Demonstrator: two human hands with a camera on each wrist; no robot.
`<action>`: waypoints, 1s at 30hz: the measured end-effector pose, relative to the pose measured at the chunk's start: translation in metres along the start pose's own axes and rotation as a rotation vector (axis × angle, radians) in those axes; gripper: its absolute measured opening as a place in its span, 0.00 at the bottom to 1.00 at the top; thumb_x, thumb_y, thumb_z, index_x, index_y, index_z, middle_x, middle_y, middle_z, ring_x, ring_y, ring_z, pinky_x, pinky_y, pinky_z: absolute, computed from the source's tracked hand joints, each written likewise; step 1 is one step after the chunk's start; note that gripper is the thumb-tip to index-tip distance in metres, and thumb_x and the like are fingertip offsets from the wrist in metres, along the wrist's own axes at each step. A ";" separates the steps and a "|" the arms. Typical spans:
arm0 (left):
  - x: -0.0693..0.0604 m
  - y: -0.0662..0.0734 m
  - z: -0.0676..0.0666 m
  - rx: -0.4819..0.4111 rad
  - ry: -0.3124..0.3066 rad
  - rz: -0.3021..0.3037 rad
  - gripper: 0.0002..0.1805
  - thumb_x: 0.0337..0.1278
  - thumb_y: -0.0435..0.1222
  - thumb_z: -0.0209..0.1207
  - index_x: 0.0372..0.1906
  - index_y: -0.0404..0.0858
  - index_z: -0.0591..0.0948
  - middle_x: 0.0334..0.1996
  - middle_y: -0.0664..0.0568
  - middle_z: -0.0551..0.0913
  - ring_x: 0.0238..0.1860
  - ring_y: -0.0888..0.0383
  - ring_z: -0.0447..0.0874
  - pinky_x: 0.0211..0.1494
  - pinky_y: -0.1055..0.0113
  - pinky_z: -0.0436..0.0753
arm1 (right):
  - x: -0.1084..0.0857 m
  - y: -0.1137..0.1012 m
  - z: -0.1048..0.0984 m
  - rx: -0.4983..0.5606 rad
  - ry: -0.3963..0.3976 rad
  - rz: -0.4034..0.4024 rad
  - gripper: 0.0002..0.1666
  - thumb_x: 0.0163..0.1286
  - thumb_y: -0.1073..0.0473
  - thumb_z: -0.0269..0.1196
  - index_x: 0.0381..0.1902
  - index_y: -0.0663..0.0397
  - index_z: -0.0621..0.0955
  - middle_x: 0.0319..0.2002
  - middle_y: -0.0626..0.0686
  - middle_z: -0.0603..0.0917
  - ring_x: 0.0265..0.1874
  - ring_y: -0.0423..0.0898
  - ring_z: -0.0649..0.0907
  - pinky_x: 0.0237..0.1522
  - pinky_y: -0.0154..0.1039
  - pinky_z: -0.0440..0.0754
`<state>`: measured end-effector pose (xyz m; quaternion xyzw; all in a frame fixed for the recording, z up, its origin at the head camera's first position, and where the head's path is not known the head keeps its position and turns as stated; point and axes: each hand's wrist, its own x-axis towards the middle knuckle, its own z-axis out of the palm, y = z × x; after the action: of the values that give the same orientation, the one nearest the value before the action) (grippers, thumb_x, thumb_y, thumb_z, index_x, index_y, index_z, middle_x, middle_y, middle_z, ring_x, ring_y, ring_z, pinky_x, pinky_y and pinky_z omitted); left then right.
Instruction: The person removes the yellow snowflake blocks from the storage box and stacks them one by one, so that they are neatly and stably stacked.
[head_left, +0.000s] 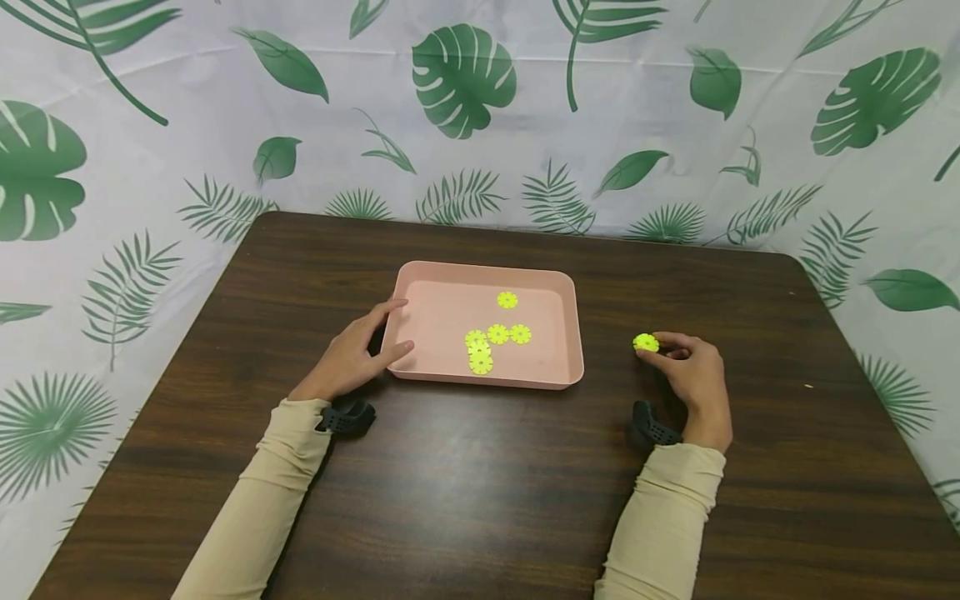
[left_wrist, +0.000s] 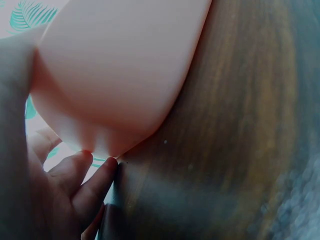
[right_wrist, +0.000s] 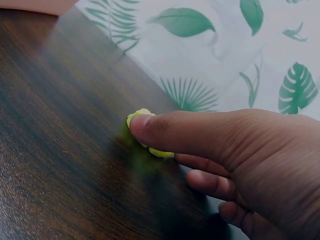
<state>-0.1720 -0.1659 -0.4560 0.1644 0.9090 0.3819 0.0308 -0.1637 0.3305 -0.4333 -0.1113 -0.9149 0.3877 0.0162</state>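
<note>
A pink tray (head_left: 442,312) stands on the table. Inside it, several neon-yellow notched plastic discs (head_left: 498,334) lie flat, some overlapping. My left hand (head_left: 348,354) holds the tray's left end, with its thumb and a finger over the rim. In the left wrist view, other fingertips (left_wrist: 109,167) touch the tray's outer wall (left_wrist: 125,75) from outside. To the right of the tray, my right hand (head_left: 692,375) pinches a neon-yellow notched disc (head_left: 645,342) between thumb and fingers. The thumb covers part of that disc (right_wrist: 161,153) in the right wrist view, so whether it is a single piece cannot be told.
The dark wood-grain table (head_left: 465,500) reaches back to a white leaf-print cloth (head_left: 525,100). Black wrist straps (head_left: 348,418) sit on both wrists. A tiny pale speck (head_left: 808,386) lies on the table at the right.
</note>
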 end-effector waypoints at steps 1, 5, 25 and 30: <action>0.000 0.000 0.000 -0.001 0.000 -0.001 0.41 0.69 0.59 0.59 0.82 0.57 0.59 0.79 0.49 0.62 0.77 0.41 0.61 0.72 0.30 0.61 | 0.000 0.000 0.000 0.004 -0.006 0.003 0.30 0.69 0.51 0.72 0.62 0.64 0.83 0.52 0.63 0.81 0.42 0.49 0.75 0.38 0.36 0.72; -0.001 0.000 0.000 0.000 -0.001 -0.004 0.41 0.69 0.59 0.59 0.82 0.56 0.59 0.80 0.49 0.62 0.77 0.40 0.60 0.72 0.30 0.61 | -0.001 -0.001 0.000 0.006 -0.015 0.005 0.29 0.69 0.54 0.72 0.63 0.66 0.82 0.54 0.65 0.81 0.44 0.50 0.74 0.40 0.38 0.72; 0.000 0.001 0.000 0.001 0.003 0.001 0.41 0.69 0.59 0.59 0.82 0.57 0.59 0.79 0.48 0.63 0.77 0.40 0.61 0.72 0.30 0.61 | 0.000 -0.002 0.000 0.005 -0.022 0.016 0.30 0.70 0.54 0.71 0.64 0.66 0.81 0.51 0.64 0.80 0.42 0.50 0.74 0.39 0.37 0.72; -0.001 0.003 -0.001 -0.004 0.005 0.002 0.41 0.69 0.58 0.59 0.82 0.56 0.60 0.79 0.48 0.63 0.77 0.40 0.62 0.72 0.30 0.62 | 0.000 -0.003 -0.001 0.023 -0.019 0.016 0.32 0.70 0.51 0.71 0.65 0.65 0.80 0.53 0.64 0.82 0.43 0.48 0.75 0.40 0.35 0.73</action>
<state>-0.1705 -0.1648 -0.4537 0.1642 0.9081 0.3842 0.0284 -0.1640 0.3289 -0.4306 -0.1149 -0.9095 0.3995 0.0059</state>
